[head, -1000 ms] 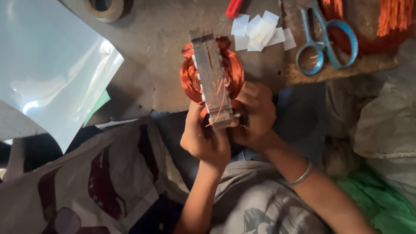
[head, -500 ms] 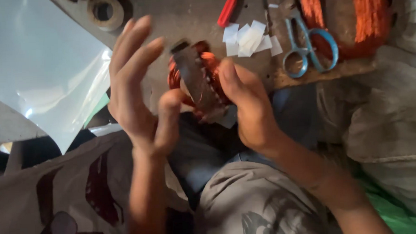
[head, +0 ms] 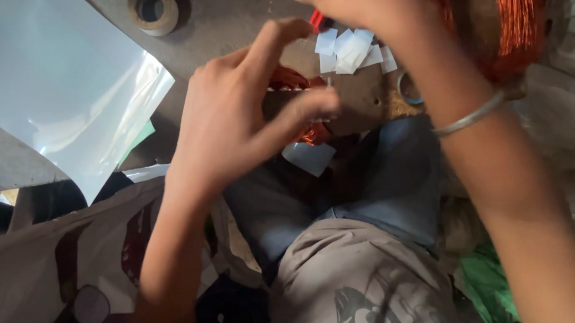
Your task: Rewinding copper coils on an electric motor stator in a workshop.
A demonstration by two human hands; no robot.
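Left hand (head: 235, 119) pinching copper coil (head: 291, 78) between thumb and fingers; right hand (head: 352, 6) reaching above paper slips (head: 350, 48), grip unclear, partly out of view.

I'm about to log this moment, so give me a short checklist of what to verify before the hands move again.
1. Left hand on the copper-wound coil: ok, fingers curl around it.
2. Right hand at the white paper slips: ok, just above them.
3. Right hand holding a slip: cannot tell, fingertips cut off by the frame.
4. Coil fully visible: not ok, mostly hidden behind the left hand.
5. Slips lie together: ok, one small pile.
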